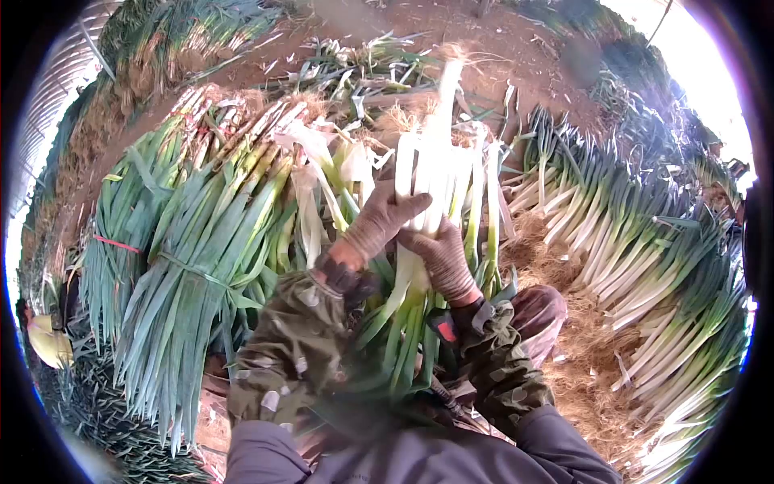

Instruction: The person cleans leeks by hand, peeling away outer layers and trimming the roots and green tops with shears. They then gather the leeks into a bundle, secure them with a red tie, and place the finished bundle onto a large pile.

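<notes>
**White-stemmed, green-leaved leeks [423, 177] in a two-handed grip**

The brown-gloved left hand [383, 219] and brown-gloved right hand [442, 256] wrap around the stems, thumbs in front, leaves between camouflage-patterned sleeves [282, 343]. Leftward lie large green leafy bundles [181, 298]; rightward, a row of slender white-and-green stalks [617, 258].

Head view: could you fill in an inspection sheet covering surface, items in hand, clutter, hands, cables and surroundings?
Surface: brown ground, littered with plant scraps.
Items in hand: white-and-green stalks, leaves toward the wearer.
Clutter: loose leaves and stalks beyond the hands.
Hands: left hand and right hand, both gloved, gripping the stalks.
Cables: thin dark line, upper right; cannot tell whether a wire.
Surroundings: banded bundles at left, rows of stalks with roots at right.
</notes>
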`<state>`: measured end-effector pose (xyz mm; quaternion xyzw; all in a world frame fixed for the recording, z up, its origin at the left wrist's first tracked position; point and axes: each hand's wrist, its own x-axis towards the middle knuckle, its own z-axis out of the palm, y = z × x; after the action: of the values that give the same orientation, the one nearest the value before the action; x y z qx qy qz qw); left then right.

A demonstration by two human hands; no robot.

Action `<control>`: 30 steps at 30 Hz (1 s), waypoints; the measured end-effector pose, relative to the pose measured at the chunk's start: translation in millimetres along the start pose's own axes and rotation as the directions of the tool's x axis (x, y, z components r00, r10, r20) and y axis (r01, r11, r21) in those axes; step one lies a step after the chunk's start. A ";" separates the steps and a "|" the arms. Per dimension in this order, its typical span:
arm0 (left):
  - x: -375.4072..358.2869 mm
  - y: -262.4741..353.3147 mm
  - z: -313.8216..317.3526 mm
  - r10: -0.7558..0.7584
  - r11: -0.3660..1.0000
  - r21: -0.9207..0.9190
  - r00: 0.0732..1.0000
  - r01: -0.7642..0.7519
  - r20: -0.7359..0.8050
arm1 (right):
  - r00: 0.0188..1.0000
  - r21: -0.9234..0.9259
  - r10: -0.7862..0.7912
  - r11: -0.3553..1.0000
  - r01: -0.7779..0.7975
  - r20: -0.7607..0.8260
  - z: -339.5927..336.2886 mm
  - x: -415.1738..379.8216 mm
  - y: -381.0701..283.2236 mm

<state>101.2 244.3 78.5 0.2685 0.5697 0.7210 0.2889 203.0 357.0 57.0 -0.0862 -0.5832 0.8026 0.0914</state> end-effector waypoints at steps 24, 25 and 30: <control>5.0 132.5 19.5 0.407 0.914 0.188 0.801 -0.361 -0.440 | 0.984 -0.105 -0.156 0.981 0.164 0.082 33.6 -26.0 -11.1; 12.6 142.4 16.6 0.580 0.802 0.481 0.657 -0.355 -0.481 | 0.987 -0.218 -0.147 0.963 0.159 0.067 35.7 -28.4 -12.6; 43.4 177.8 -28.0 0.863 0.362 0.909 0.442 -0.206 -0.244 | 0.963 -0.328 -0.270 0.910 0.255 0.000 46.8 -32.6 -18.0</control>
<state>31.6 224.3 248.9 0.2540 0.7395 0.4904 -0.3848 223.9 311.3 89.5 -0.0393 -0.7116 0.6736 0.1961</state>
